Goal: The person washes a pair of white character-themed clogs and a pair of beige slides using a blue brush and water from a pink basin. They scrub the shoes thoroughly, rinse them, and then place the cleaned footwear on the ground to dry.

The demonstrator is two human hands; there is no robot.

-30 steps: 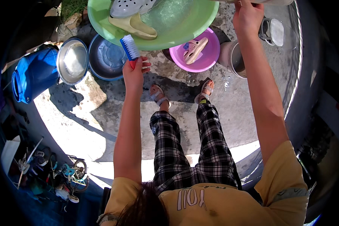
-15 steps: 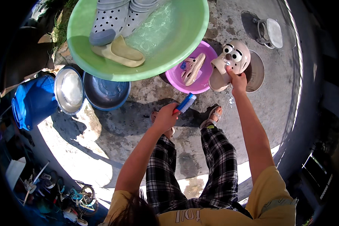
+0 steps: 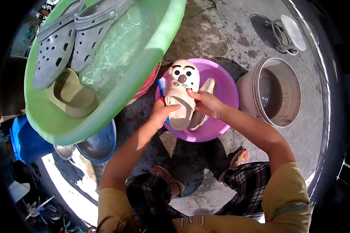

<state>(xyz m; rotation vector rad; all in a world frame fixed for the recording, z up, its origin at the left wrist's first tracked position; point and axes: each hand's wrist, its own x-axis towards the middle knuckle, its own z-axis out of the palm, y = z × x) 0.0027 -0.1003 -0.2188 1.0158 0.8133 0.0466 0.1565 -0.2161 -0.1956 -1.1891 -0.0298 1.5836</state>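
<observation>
A cream clog (image 3: 184, 79) with a cartoon face on its toe is held above the pink basin (image 3: 227, 105). My right hand (image 3: 207, 103) is closed on its right side, thumb on top. My left hand (image 3: 161, 112) has its thumb over the heel end while gripping a blue scrubbing brush (image 3: 161, 84) with white bristles. The brush lies along the clog's left side; part of its handle is hidden by the hand. Behind the held clog, a second cream clog (image 3: 209, 84) rests tilted in the basin, partly covered.
Left of the pink basin, a large green tub (image 3: 144, 73) holds water, two grey clogs (image 3: 58, 48) and a beige clog (image 3: 76, 95). A white bucket (image 3: 249, 91) with murky water stands right. Farther right is a small wheeled stool (image 3: 291, 33). A blue-rimmed metal basin (image 3: 101, 141) sits below the tub.
The cream clog has moved from over the white bucket to above the pink basin. My left hand, with the brush, has come up to meet it. My view has shifted closer to the basin.
</observation>
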